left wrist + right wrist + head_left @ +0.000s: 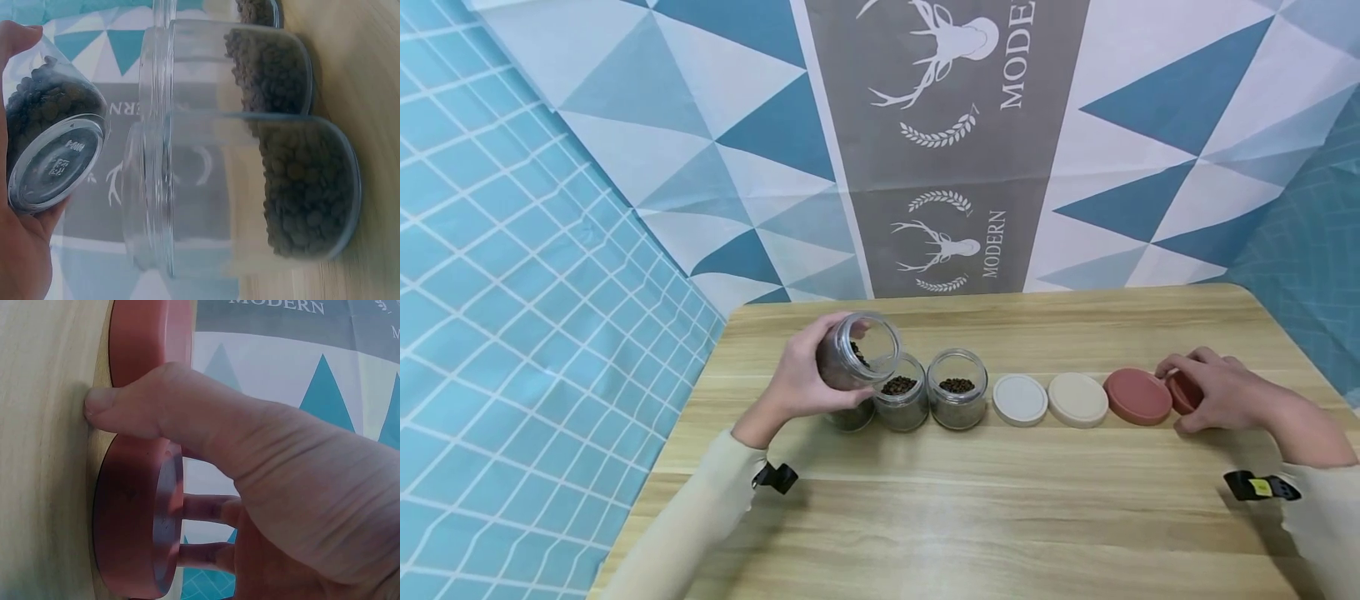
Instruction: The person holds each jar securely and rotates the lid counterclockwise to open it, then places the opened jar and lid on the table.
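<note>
My left hand [797, 371] grips a lidless glass jar [837, 360] partly filled with dark brown beans that look like coffee beans. This jar is raised off the table and tilted, its mouth turned to the right; its stamped base [59, 165] shows in the left wrist view. Below it stand a partly hidden jar [850, 418], a middle jar [902, 408] and a right jar [957, 408], holding similar beans. At the far right, my right hand [1232, 393] holds the last red lid [1184, 393] by its edge, the thumb [134, 409] beside the neighbouring red lid [1138, 397].
A white lid [1019, 400] and a cream lid [1078, 400] lie in line between the jars and the red lids. The wooden table [970, 517] meets a patterned cloth backdrop [940, 183] behind, and a blue gridded cloth [527, 333] hangs at the left.
</note>
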A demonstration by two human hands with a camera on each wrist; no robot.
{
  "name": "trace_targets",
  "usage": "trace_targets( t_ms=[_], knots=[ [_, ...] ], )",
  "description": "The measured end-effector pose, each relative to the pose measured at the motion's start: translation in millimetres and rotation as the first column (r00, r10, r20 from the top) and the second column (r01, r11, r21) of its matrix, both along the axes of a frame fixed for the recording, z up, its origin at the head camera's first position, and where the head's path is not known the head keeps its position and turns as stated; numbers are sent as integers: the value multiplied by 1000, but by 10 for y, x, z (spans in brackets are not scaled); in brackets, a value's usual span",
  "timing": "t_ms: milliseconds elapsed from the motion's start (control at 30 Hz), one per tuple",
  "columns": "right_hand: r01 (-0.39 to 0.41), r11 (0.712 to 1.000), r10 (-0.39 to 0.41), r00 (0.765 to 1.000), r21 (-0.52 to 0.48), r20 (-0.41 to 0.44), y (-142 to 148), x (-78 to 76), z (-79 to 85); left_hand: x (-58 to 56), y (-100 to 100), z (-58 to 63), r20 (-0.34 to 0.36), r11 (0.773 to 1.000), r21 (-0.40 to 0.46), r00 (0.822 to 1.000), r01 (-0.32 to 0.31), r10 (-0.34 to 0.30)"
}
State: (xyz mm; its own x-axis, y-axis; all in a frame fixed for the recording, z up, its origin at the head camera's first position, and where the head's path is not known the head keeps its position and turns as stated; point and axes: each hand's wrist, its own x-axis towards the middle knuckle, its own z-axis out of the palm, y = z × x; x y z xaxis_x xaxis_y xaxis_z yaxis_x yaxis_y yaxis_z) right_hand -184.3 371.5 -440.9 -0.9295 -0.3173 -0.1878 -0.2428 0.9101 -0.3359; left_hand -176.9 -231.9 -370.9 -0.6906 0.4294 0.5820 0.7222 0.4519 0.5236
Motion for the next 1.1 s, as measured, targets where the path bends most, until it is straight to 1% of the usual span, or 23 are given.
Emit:
trace_targets(
  t_ms=[67, 167, 367, 500, 633, 767, 900, 1100],
  knots=[
    [2, 1000, -2, 1000, -2, 2, -2, -2, -1, 5, -47, -7, 1, 1000, 19, 1000, 5, -5],
    [4, 1000, -4, 1000, -3, 6, -5, 0, 9, 10, -120, -32, -6, 999, 41, 1000, -4, 5],
    [7, 1000, -7, 1000, 4, 8, -18, 5, 27, 35, -277, -58, -4, 996, 75, 999, -51, 52],
    [-4, 1000, 4, 1000, 10, -8, -19, 13, 29, 86, -383, -67, -1, 992, 80, 995, -102, 102],
    [-10, 1000, 10, 1000, 14, -13, -22, 12, 27, 147, -474, -89, 2, 983, 75, 986, -166, 167],
    [-3, 1000, 3, 1000, 14, -3, -29, 14, 40, 177, -541, -114, -1, 975, 89, 979, -202, 203],
    [-1, 1000, 1, 1000, 13, 2, -32, 28, 55, 168, -593, -145, 2, 971, 126, 979, -201, 202],
    [-3, 1000, 3, 1000, 18, -5, -49, 40, 68, 170, -646, -176, 69, 963, 215, 987, -160, 148]
  ],
)
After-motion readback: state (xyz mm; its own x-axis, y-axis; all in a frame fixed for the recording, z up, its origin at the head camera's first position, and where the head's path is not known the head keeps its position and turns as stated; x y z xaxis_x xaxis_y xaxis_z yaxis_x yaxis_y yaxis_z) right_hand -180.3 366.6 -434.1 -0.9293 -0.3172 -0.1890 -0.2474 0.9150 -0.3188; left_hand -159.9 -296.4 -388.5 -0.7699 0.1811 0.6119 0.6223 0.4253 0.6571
